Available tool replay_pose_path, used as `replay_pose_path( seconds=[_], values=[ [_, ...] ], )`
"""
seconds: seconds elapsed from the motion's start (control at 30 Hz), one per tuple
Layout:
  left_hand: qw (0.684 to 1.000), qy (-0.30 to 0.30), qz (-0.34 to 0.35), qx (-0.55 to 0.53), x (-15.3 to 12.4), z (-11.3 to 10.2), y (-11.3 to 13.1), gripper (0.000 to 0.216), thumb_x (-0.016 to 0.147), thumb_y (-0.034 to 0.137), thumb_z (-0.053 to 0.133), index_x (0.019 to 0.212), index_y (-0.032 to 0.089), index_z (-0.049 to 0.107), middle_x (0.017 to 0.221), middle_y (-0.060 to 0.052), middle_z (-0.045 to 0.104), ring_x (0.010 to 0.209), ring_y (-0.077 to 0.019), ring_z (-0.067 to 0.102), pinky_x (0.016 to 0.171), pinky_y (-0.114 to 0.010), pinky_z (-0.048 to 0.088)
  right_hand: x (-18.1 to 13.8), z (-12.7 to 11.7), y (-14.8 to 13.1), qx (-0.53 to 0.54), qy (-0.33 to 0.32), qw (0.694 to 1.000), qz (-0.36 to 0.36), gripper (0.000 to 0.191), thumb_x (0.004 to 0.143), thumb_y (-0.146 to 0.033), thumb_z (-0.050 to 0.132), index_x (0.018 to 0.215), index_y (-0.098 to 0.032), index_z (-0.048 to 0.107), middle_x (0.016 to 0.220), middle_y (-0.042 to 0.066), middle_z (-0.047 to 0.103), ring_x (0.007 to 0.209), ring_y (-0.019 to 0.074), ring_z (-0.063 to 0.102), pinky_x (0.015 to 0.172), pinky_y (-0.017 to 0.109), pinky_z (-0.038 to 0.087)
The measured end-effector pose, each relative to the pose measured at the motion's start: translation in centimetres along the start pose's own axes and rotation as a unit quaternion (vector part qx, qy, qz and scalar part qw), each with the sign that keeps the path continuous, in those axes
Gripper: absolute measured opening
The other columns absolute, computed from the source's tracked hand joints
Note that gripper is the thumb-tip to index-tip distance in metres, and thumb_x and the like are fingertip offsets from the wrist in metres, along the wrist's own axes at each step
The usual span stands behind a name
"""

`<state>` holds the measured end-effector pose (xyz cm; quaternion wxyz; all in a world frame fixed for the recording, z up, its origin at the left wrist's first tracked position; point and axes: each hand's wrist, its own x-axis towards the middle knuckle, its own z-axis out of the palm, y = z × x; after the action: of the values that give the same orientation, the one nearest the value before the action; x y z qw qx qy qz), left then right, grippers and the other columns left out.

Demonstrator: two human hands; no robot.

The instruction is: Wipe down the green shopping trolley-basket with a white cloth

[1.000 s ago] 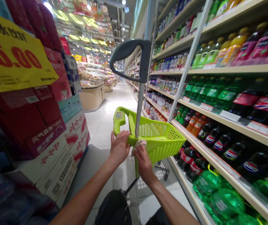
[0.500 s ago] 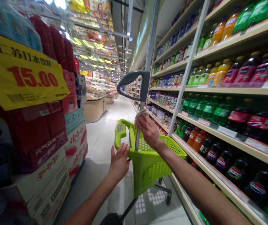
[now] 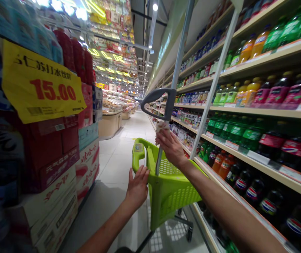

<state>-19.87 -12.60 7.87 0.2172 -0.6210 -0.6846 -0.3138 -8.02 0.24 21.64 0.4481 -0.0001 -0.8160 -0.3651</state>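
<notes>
Whitish cloth [image 3: 162, 125] is partly hidden by the right hand [image 3: 172, 147].

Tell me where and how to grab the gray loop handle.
Take the handle by its upper bar, probably from the left: it is a loop jutting left from the pole, with a gap inside it. The right hand holds a cloth just below, so stay above that.

Crumpled pale cloth [image 3: 162, 125] against pole [image 3: 159, 161]

Shopping trolley [image 3: 176, 198] before us, our left hand [image 3: 137, 188] at its rim [image 3: 152, 178], cloth [image 3: 162, 125] between our right hand [image 3: 173, 149] and its pole [image 3: 158, 163], drink cartons [image 3: 54, 154] left, bottle shelves [image 3: 266, 111] right.
</notes>
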Motion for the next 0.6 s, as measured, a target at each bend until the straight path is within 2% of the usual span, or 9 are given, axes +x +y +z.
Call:
replay_pose_path(
  seconds=[0.1,0.2,0.27,0.33,0.47,0.53,0.6],
  values=[
    [1.000,0.001,0.001,-0.005,-0.1,0.0,0.1,0.057,0.062,0.001,0.038,0.116,0.017,0.049,0.126,-0.008,0.051,0.123,-0.0239,0.038,0.105,-0.055,0.012,-0.8,0.2,-0.9,0.000,0.009,1.000,0.003,0.035,0.085,-0.006,0.036,0.115,-0.012,0.052,0.122,0.009,0.053,0.131,0.0206,0.018,0.106,0.044,0.027],
    [1.000,0.008,0.003,-0.004,-0.1,-0.1,0.2,0.058,0.061,0.001,0.039,0.116,0.017,0.049,0.125,-0.009,0.051,0.122,-0.0245,0.039,0.105,-0.055,0.012,-3.5,0.6,-2.8,0.037,-0.032,0.997,-0.053,0.034,0.086,-0.008,0.036,0.113,-0.014,0.053,0.122,0.007,0.054,0.130,0.0202,0.022,0.106,0.043,0.028],
    [1.000,0.007,0.002,-0.006,-0.1,0.0,0.3,0.058,0.061,0.001,0.039,0.117,0.017,0.048,0.125,-0.009,0.051,0.122,-0.0248,0.038,0.104,-0.056,0.012,-4.4,0.7,-3.0,0.052,-0.059,0.995,-0.065,0.034,0.086,-0.009,0.035,0.114,-0.016,0.053,0.122,0.005,0.053,0.129,0.0190,0.025,0.107,0.043,0.027],
    [1.000,0.005,0.001,-0.003,0.0,0.1,0.4,0.059,0.062,0.002,0.039,0.118,0.017,0.047,0.126,-0.009,0.050,0.122,-0.0251,0.038,0.104,-0.057,0.012,-3.9,0.5,-2.1,0.052,-0.062,0.996,-0.029,0.035,0.087,-0.009,0.035,0.116,-0.019,0.052,0.125,0.005,0.052,0.130,0.0185,0.025,0.107,0.043,0.025],
    [1.000,0.010,0.010,0.013,-0.1,0.4,0.5,0.058,0.063,0.004,0.041,0.119,0.017,0.046,0.127,-0.009,0.049,0.123,-0.0258,0.037,0.105,-0.057,0.009,-1.8,0.3,-0.1,0.059,-0.016,0.996,0.072,0.040,0.086,-0.008,0.036,0.123,-0.019,0.046,0.128,0.006,0.048,0.132,0.0187,0.016,0.107,0.046,0.022],
    [1.000,0.009,0.014,0.015,-0.2,0.5,0.6,0.057,0.064,0.005,0.041,0.120,0.017,0.045,0.127,-0.010,0.049,0.123,-0.0258,0.037,0.105,-0.056,0.008,-2.4,0.4,-0.6,0.068,-0.014,0.995,0.067,0.041,0.086,-0.008,0.036,0.124,-0.020,0.045,0.129,0.006,0.047,0.132,0.0187,0.015,0.107,0.046,0.024],
    [1.000,0.008,0.016,0.012,-0.3,0.5,0.7,0.056,0.065,0.005,0.041,0.120,0.017,0.044,0.127,-0.009,0.049,0.123,-0.0254,0.037,0.105,-0.056,0.009,-4.4,0.6,-2.2,0.078,-0.034,0.996,0.029,0.041,0.086,-0.007,0.036,0.123,-0.019,0.046,0.128,0.006,0.048,0.132,0.0191,0.018,0.106,0.045,0.026]
  ],
)
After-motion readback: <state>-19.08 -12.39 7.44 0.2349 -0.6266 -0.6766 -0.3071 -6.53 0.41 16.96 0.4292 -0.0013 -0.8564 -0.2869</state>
